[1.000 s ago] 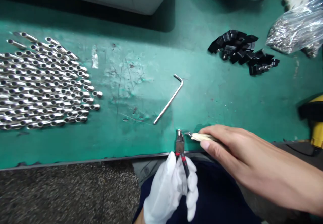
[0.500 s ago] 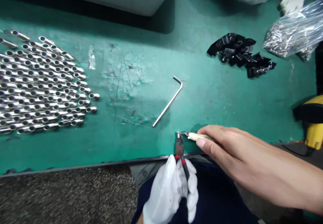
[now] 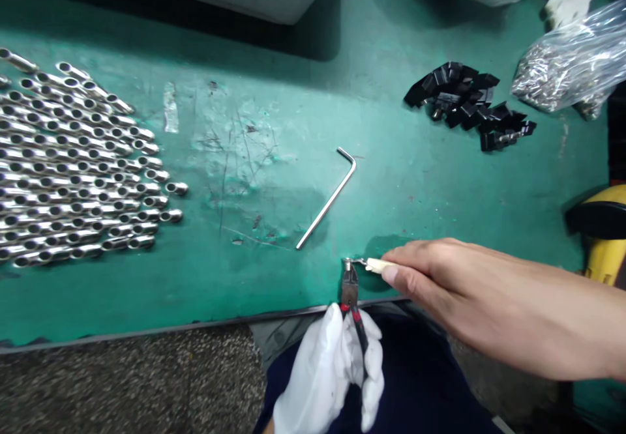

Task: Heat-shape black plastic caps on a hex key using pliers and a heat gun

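Red-handled pliers [image 3: 349, 285] are being clenched upright in the gloved left hand [image 3: 323, 372] at the near edge of the green tabletop [image 3: 415, 206], while a small cream-handled tool [image 3: 375, 264] is being pinched by the bare right hand [image 3: 430, 284], its metal tip against the pliers' nose.

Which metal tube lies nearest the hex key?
The rightmost tube, on the edge of the pile facing the hex key; it reaches further right than the tube below it.

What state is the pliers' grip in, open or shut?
Shut: the pliers in the white-gloved left hand show their grip closed, no gap.
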Tool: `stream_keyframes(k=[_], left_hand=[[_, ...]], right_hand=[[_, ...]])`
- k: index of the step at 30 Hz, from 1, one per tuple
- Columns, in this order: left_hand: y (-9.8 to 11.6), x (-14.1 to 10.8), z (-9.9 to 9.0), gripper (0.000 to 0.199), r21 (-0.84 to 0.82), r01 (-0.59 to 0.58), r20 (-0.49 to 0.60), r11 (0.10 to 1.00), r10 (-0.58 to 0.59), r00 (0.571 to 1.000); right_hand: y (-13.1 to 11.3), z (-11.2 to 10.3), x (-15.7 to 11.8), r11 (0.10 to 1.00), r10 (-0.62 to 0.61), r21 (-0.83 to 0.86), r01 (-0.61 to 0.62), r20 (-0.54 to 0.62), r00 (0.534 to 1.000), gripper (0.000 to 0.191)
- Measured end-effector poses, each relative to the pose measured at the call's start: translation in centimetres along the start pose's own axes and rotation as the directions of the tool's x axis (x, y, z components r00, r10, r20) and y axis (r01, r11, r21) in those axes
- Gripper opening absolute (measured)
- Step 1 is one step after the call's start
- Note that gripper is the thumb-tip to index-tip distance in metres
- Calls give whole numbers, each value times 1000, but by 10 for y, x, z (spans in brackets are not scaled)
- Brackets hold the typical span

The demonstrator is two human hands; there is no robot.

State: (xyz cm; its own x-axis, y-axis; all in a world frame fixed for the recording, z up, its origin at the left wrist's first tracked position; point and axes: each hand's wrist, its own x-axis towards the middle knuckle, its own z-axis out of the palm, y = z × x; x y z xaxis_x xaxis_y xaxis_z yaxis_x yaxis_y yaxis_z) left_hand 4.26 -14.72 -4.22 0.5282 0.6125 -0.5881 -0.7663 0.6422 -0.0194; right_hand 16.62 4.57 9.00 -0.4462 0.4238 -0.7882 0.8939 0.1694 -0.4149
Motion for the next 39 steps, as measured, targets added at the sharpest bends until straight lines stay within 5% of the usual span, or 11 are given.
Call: stream_keyframes(k=[10, 15, 21, 25, 29, 32, 35, 39], left_hand=[[-1, -3, 19, 51, 147, -65, -137, 987, 85, 987], [4, -5, 35, 51, 281, -57, -291, 958, 141, 946], [5, 0, 44, 38, 180, -92, -370, 979, 154, 916], [5, 1, 47, 30, 122, -158, -313, 980, 189, 931], [4, 0, 36, 42, 161, -138, -258, 977, 176, 950], [2, 0, 20, 51, -3, -2, -121, 1000, 1, 993], [1, 0, 7, 54, -206, 90, 71, 974, -77, 994], [-3, -3, -4, 55, -333, 132, 157, 933, -83, 984]], right_hand=[[-6, 11, 1, 945, -148, -307, 116, -83, 985, 39], [-3, 10, 2, 870, -223, -452, 197, -6, 975, 27], [-15, 20, 5, 761, -184, -623, 182, 61, 981, 13], [-22, 30, 3, 759, -81, -646, 77, 23, 996, 18], [-8, 38, 0, 777, -186, -623, 88, -94, 978, 14], [5, 37, -4, 935, -126, -351, 50, -198, 972, 21], [9, 34, -8, 998, 44, -25, -49, -164, 986, 40], [0, 35, -9, 996, 66, -52, -76, -178, 982, 34]])
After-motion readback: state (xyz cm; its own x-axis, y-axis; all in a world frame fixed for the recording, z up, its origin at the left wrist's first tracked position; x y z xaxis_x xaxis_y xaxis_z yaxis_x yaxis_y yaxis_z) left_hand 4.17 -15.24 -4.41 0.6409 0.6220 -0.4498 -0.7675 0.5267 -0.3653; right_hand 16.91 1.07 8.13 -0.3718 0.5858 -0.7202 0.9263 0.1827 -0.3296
